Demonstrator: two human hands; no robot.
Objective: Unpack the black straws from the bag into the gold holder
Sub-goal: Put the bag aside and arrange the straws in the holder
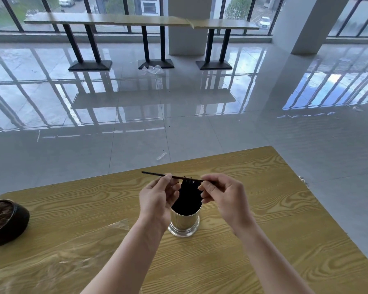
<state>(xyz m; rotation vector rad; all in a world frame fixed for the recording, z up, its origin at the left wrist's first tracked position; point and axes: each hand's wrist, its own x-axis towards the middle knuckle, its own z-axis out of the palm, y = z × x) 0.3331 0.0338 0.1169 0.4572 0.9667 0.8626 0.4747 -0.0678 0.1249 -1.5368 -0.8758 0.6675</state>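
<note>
A gold metal holder [184, 222] stands upright on the wooden table [274, 209], packed with several black straws [188, 198] that stick out of its top. One black straw [153, 174] is held level just above them. My left hand [157, 196] pinches it near the middle and my right hand [223, 194] pinches its right end. A clear plastic bag [77, 247] lies flat on the table to the left of my left forearm, and I cannot tell whether anything is in it.
A dark round bowl [2, 221] with brown contents sits at the table's left edge. The table's far edge runs just behind the holder. Beyond it are a glossy tiled floor, clear plastic scraps [152, 70], long tables on black legs [145, 21] and a white pillar [302, 24].
</note>
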